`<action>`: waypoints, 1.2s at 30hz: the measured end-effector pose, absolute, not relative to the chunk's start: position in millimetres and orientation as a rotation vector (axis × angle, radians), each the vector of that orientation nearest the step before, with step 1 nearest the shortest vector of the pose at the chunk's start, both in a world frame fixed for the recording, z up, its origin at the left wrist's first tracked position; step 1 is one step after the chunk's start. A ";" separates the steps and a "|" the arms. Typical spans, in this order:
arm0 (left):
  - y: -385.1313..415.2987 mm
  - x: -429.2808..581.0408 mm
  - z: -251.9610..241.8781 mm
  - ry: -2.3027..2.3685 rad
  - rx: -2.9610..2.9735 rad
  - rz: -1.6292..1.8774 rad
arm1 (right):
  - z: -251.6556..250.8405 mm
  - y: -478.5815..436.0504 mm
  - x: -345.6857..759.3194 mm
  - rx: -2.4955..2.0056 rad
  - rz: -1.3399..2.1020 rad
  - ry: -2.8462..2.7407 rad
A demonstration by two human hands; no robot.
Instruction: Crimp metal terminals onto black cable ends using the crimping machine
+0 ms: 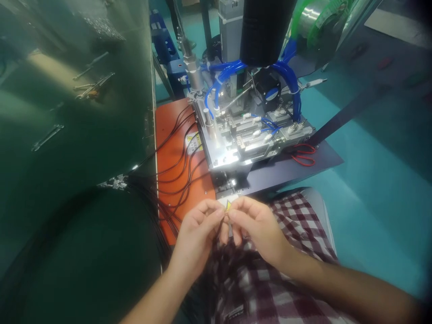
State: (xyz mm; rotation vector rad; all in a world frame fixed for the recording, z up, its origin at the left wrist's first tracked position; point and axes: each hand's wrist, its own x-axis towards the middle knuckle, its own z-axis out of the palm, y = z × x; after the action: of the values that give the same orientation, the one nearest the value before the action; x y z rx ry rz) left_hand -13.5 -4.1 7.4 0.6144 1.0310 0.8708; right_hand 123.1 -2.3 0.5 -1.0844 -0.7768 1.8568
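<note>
Both hands meet fingertip to fingertip over my lap, just in front of the machine's near edge. My left hand is closed in a pinch, and a dark cable seems to run down from its fingers. My right hand pinches at the same spot, from the right side. Whatever lies between the fingertips is too small to make out. Behind them a yellow warning label shows on the machine's front. Black cables with metal ends spread across the orange plate and the dark green tabletop.
A metal machine with blue air hoses stands ahead. Above it are a black cylinder and a wire spool. Red-handled scissors or pliers lie at its right. Metal tools or parts rest on the left tabletop.
</note>
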 end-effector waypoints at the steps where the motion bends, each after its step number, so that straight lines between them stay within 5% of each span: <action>1: -4.6 -13.2 7.5 1.042 0.621 0.883 | 0.2 -2.9 123.4 -1.102 1.851 -0.779; 21: -10.1 -13.9 13.9 1.150 0.654 0.865 | -11.4 -14.6 127.7 -1.133 1.468 -1.226; 27: -2.1 -18.6 13.6 0.963 0.552 0.764 | -3.4 -8.9 124.8 -1.092 1.870 -0.835; 36: -7.7 -15.2 14.6 1.117 0.758 0.855 | -7.2 -11.8 124.2 -0.953 1.723 -0.866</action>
State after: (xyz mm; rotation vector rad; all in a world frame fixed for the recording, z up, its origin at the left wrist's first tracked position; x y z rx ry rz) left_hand -15.2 -7.7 14.6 0.7580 1.1169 0.8552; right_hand 124.2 -11.8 -7.2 -0.9534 -0.8660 1.7233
